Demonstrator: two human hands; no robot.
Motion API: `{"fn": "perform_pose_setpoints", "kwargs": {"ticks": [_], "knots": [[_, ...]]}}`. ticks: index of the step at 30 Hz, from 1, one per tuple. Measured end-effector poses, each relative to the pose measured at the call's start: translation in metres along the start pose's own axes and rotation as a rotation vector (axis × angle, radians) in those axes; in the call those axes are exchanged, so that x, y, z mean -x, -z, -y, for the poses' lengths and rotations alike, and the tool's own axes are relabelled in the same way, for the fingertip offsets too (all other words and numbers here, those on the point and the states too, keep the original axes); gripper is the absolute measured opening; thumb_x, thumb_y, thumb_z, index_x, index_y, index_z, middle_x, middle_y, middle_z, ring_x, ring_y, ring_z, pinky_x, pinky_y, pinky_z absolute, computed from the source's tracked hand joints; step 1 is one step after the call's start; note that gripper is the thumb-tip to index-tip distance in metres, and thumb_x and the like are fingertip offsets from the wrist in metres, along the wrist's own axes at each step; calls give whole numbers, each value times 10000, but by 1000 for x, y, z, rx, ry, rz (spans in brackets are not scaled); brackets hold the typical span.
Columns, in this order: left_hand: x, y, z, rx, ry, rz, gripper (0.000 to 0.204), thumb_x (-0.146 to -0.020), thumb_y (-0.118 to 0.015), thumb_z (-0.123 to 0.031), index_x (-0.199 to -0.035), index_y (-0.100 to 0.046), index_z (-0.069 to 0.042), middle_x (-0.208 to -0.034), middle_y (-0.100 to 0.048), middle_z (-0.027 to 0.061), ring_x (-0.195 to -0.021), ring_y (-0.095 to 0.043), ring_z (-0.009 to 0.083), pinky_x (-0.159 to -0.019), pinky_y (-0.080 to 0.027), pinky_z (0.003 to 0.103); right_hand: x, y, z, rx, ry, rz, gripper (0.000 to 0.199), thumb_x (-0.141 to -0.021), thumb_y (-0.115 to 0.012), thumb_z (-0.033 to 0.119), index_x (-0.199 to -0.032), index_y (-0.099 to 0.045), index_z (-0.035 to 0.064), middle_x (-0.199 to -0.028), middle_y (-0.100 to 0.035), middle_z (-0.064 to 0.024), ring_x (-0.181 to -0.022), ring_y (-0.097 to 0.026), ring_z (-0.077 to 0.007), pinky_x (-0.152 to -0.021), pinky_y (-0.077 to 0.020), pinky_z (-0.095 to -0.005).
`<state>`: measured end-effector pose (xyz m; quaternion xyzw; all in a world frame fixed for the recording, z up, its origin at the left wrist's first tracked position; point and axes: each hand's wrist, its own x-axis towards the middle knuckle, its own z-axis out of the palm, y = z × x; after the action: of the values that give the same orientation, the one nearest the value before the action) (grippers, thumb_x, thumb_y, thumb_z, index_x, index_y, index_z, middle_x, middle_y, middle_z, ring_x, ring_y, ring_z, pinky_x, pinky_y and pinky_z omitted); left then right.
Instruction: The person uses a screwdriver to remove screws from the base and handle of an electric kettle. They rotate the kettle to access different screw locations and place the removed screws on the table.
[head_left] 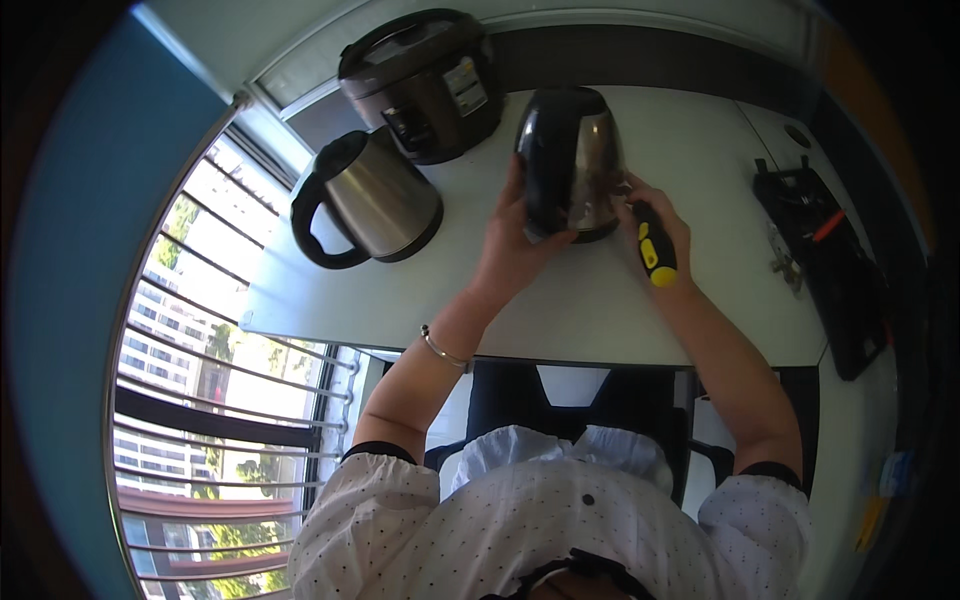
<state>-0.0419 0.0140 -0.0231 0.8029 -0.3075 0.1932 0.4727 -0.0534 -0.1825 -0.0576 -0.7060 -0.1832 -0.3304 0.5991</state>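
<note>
In front of me at the far middle of the table is a black and shiny steel appliance [592,165], which looks like an electric kettle. My left hand [515,245] is closed around its lower left side, thumb along the bottom edge. My right hand [655,220] rests against its lower right side and holds a screwdriver [655,248] with a black and yellow handle. The handle's yellow end points toward me; the screwdriver's tip cannot be made out. To the left stands a steel kettle [380,195] with a black lid, handle and base.
A dark rice cooker [425,95] stands at the back left, behind the steel kettle. On the right of the white table [600,310] lies an open black tool case [825,260] with an orange-red item in it. Small metal pieces [787,265] lie beside the case. A barred window is on the left.
</note>
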Motion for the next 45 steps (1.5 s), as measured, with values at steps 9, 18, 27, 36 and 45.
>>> {"fn": "perform_pose_setpoints", "kwargs": {"ticks": [9, 18, 27, 36, 45], "knots": [[10, 11, 20, 189, 346, -81, 316, -672, -793, -153, -901, -635, -2, -1130, -575, 199, -978, -595, 206, -802, -482, 330, -1, 2, -2, 86, -46, 51, 181, -843, -652, 42, -950, -506, 57, -976, -618, -119, -1118, -572, -259, -908, -460, -310], [-3, 26, 18, 329, 510, -295, 339, -755, -769, -259, -880, -670, 40, -739, -622, 16, -712, -557, 80, -605, -444, 230, -15, 18, -9, 34, -158, -148, 191, -846, -677, 112, -934, -518, 51, -887, -623, -100, -870, -607, -179, -789, -478, -286], [-37, 44, 28, 979, 673, -356, 324, -854, -637, -324, -759, -556, -25, -730, -597, 130, -847, -628, 283, -750, -531, 435, -36, 34, -20, -197, -341, -385, 189, -857, -663, 154, -915, -541, 22, -790, -586, -49, -750, -593, -112, -681, -510, -240], [-15, 14, 33, 1254, 838, -343, 310, -883, -552, -448, -1036, -585, -179, -607, -496, -22, -740, -573, 192, -809, -485, 422, -40, 40, -29, -414, -391, -498, 212, -847, -664, 157, -886, -551, -18, -840, -594, -77, -740, -610, -140, -674, -572, -279], [-12, -2, 19, 1169, 693, -198, 584, -934, -341, -527, -1335, -428, -111, -1367, -444, 111, -1275, -396, 312, -1054, -325, 493, -38, 36, -22, -433, -430, -402, 235, -837, -663, 179, -895, -560, -25, -809, -608, -88, -719, -637, -150, -631, -578, -270]]}}
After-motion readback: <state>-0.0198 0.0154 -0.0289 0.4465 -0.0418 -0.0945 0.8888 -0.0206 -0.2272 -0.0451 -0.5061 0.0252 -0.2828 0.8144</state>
